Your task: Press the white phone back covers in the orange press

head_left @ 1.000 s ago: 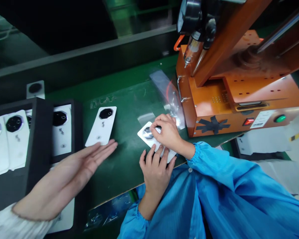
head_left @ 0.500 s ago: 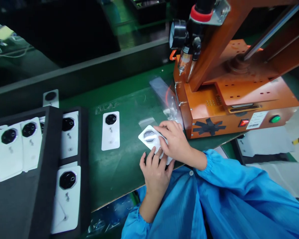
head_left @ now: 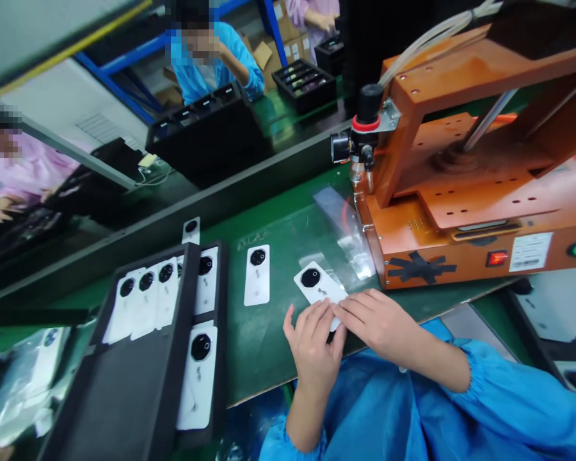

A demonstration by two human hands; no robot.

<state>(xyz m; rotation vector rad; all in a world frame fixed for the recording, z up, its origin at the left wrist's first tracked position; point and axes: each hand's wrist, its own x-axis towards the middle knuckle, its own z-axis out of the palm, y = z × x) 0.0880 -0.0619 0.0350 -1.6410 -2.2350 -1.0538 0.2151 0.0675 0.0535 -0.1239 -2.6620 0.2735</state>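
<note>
Green bench (head_left: 254, 358) across the middle, and what a big orange press (head_left: 408, 256) at its right! Over at the left, a black tray (head_left: 120, 390) with more white backs (head_left: 199, 384) in it. Between them, near the front edge, the panel (head_left: 329, 289) in hand lies slantwise on the bench, lens end pointing away. Looks light, thin and stiff, probably slick and quick to scratch; its side edges look the best hold, off the dark lens disc (head_left: 310, 278). Now the hands, both at its near end! Right hand (head_left: 384, 323) palm down, forearm slanting in from the right, fingers together; left hand (head_left: 315, 342) arched, little finger spread. Fingertips meet over the panel; each grip looks narrow, but pinching or merely pressing? Can't tell.
</note>
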